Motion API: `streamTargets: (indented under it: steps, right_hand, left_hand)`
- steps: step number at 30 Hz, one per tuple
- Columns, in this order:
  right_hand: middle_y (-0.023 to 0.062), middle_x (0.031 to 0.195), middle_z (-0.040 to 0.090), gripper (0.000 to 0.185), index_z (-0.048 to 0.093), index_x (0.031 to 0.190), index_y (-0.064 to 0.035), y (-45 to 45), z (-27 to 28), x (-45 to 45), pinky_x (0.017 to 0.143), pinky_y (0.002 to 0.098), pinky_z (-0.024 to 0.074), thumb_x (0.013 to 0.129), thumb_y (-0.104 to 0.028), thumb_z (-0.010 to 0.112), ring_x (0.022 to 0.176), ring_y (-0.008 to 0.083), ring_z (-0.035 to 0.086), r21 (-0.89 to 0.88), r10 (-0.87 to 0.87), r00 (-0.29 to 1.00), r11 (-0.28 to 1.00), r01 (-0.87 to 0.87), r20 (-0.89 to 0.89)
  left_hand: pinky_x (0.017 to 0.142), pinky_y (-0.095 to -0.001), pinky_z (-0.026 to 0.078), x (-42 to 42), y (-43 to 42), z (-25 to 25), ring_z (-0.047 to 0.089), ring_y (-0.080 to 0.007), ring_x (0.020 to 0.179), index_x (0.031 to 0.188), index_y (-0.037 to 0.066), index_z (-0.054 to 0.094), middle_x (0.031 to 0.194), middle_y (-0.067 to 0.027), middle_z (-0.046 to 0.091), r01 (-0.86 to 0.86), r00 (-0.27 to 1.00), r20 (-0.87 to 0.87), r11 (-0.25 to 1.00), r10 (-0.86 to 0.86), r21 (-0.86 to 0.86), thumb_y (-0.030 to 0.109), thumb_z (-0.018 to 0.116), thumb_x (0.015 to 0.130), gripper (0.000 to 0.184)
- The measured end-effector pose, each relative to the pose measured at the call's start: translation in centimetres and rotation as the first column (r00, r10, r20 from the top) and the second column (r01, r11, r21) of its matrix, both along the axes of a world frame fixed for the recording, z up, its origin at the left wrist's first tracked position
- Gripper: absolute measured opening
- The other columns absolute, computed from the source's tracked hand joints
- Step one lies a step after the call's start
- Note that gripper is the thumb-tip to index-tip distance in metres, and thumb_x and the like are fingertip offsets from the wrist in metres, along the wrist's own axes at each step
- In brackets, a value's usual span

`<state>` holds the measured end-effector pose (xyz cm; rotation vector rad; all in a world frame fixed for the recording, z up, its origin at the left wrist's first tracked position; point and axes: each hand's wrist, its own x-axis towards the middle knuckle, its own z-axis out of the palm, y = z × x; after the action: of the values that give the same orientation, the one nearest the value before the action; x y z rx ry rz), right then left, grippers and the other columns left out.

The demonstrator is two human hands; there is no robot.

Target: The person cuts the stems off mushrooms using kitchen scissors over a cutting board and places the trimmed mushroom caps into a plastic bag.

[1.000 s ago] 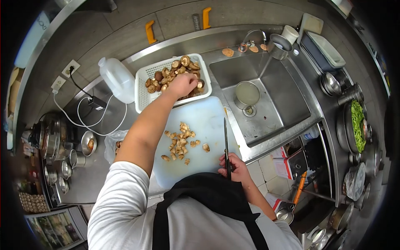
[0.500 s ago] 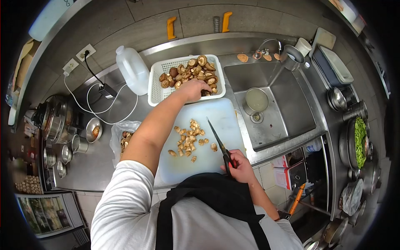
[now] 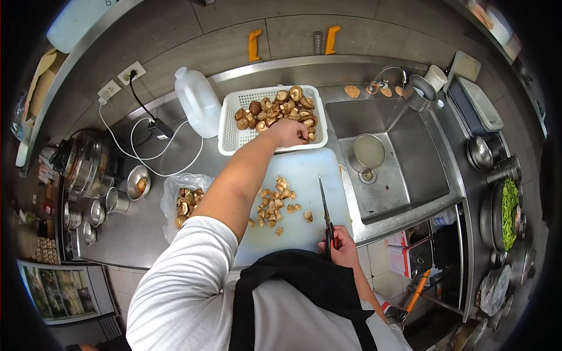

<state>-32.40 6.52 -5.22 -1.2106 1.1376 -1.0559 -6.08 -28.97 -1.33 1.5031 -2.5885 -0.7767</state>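
My left hand [image 3: 289, 133] reaches over the near right part of a white perforated basket [image 3: 232, 111] of brown mushrooms [image 3: 271, 109]. Its fingers are curled at a dark mushroom, partly hidden by the hand. With my right hand [image 3: 343, 248] I hold black scissors [image 3: 326, 205] by the handles, their blades pointing away over the right side of the cutting board [image 3: 313, 167]. Cut mushroom stems [image 3: 272, 207] lie scattered in the board's middle. A plastic bag [image 3: 171, 196] with mushroom pieces is left of the board, partly behind my left arm.
A plastic jug [image 3: 199, 102] stands left of the basket. To the right is the sink [image 3: 410, 169] with a water-filled container [image 3: 368, 152]. A white cable [image 3: 137, 157] lies on the counter near metal bowls [image 3: 139, 182]. Greens [image 3: 508, 215] sit at the far right.
The view has shifted, so the scene sits lower and further right. My left hand has moved toward the basket's near right edge. The scissors swung left, then back to nearly straight ahead.
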Motion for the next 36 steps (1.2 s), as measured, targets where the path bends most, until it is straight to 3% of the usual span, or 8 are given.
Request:
streamTargets:
  steps: [3, 5, 10, 14, 16, 21, 26, 36]
  right_hand:
    - [0.0033, 0.114, 0.055, 0.023, 0.063, 0.092, -0.0046, -0.2, 0.7, -0.1, 0.078, 0.0224, 0.0454, 0.086, -0.004, 0.085, 0.089, 0.0093, 0.054, 0.01, 0.019, 1.0, 1.0, -0.018, -0.013]
    - [0.0031, 0.114, 0.055, 0.023, 0.063, 0.092, -0.0047, -0.5, 1.0, -0.2, 0.078, 0.0223, 0.0453, 0.086, -0.005, 0.085, 0.088, 0.0092, 0.053, 0.021, 0.023, 1.0, 1.0, -0.023, -0.014]
    - [0.0033, 0.114, 0.055, 0.023, 0.063, 0.091, -0.0047, -1.2, 1.0, 0.1, 0.075, 0.0227, 0.0451, 0.086, -0.005, 0.086, 0.087, 0.009, 0.053, 0.033, 0.044, 0.998, 0.998, -0.046, 0.041]
    - [0.0041, 0.115, 0.055, 0.024, 0.063, 0.092, -0.0045, -1.7, 1.4, 0.5, 0.075, 0.0224, 0.0449, 0.086, -0.006, 0.086, 0.088, 0.0089, 0.053, -0.02, 0.058, 0.998, 0.998, -0.057, 0.013]
    - [0.0057, 0.114, 0.056, 0.024, 0.061, 0.091, -0.0036, -2.0, 2.6, 0.5, 0.074, 0.0241, 0.047, 0.086, -0.006, 0.085, 0.087, 0.0099, 0.055, -0.074, 0.093, 0.991, 0.992, -0.1, -0.094]
    - [0.0089, 0.116, 0.054, 0.033, 0.054, 0.092, -0.0022, -2.6, 4.0, 0.7, 0.07, 0.0265, 0.0529, 0.083, -0.002, 0.086, 0.086, 0.0109, 0.058, -0.168, 0.052, 0.958, 0.98, -0.103, -0.282]
    - [0.0168, 0.11, 0.057, 0.047, 0.052, 0.094, -0.0007, -2.8, 6.8, -0.2, 0.074, 0.0381, 0.0558, 0.074, -0.014, 0.092, 0.088, 0.0301, 0.063, -0.247, -0.014, 0.79, 0.953, -0.175, -0.613]
    - [0.0148, 0.111, 0.058, 0.047, 0.062, 0.105, 0.0021, -3.8, 12.5, -2.7, 0.087, 0.0425, 0.054, 0.077, -0.026, 0.088, 0.103, 0.0366, 0.062, -0.205, 0.018, 0.551, 0.918, -0.339, -0.834]
  left_hand:
    - [0.085, -0.0337, 0.057, 1.1, 0.2, -1.7, 0.072, -0.0192, 0.092, 0.112, 0.011, 0.076, 0.099, -0.0051, 0.077, -0.087, 0.954, -0.28, 0.994, 0.102, 0.065, 0.014, 0.079, 0.084, 0.029]
    - [0.079, -0.0277, 0.055, 1.4, 0.3, -2.8, 0.066, -0.0112, 0.084, 0.107, 0.005, 0.074, 0.089, -0.001, 0.071, -0.27, 0.682, -0.624, 0.925, 0.38, 0.268, 0.006, 0.078, 0.082, 0.025]
    - [0.077, -0.0244, 0.052, 2.0, 2.8, -1.3, 0.06, -0.0082, 0.078, 0.107, 0.004, 0.069, 0.082, 0.0023, 0.063, -0.304, 0.709, -0.615, 0.937, 0.345, 0.175, 0.001, 0.074, 0.086, 0.023]
    - [0.08, -0.0328, 0.062, 1.2, 6.7, 3.7, 0.068, -0.0156, 0.084, 0.118, 0.005, 0.061, 0.094, -0.0036, 0.066, -0.36, 0.297, -0.725, 0.776, 0.622, 0.518, -0.004, 0.064, 0.092, 0.028]
    - [0.081, -0.0411, 0.067, 1.1, 9.6, 5.0, 0.072, -0.0216, 0.088, 0.119, 0.005, 0.057, 0.1, -0.0077, 0.067, -0.121, -0.131, -0.631, 0.619, 0.765, 0.776, -0.002, 0.059, 0.095, 0.025]
    - [0.085, -0.04, 0.063, 0.8, 16.5, 2.6, 0.071, -0.0262, 0.096, 0.115, 0.004, 0.059, 0.109, -0.0143, 0.072, 0.21, -0.43, -0.475, 0.597, 0.768, 0.774, 0.002, 0.06, 0.093, 0.022]
    - [0.082, -0.0382, 0.059, 0.9, 21.2, 2.8, 0.071, -0.0268, 0.098, 0.113, 0.004, 0.061, 0.108, -0.0136, 0.073, 0.285, -0.466, -0.292, 0.455, 0.835, 0.844, 0.009, 0.065, 0.093, 0.021]
    - [0.083, -0.0445, 0.066, 1.3, 24.8, 2.5, 0.073, -0.0278, 0.095, 0.121, 0.008, 0.053, 0.112, -0.0142, 0.07, 0.07, -0.441, -0.479, 0.561, 0.759, 0.825, 0.005, 0.062, 0.098, 0.025]
